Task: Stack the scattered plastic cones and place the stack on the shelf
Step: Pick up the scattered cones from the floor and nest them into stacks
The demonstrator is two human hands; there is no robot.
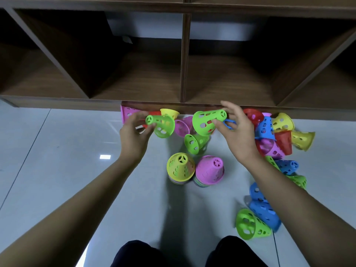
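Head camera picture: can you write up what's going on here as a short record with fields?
Left hand: holds first green cone by its narrow end
Right hand: pinches second green cone
Stacks: yellow-topped stack and pink-topped stack, upright on the floor, side by side
Loose cones: mostly right, near the shelf's base
Shelf: no cones visible in its compartments

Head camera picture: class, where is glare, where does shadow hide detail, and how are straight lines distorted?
Head view: a small bright glare patch on the glossy floor, left of the left hand; head view: the shelf compartments sink into dark shadow; head view: the wide lens splays the shelf dividers outward.
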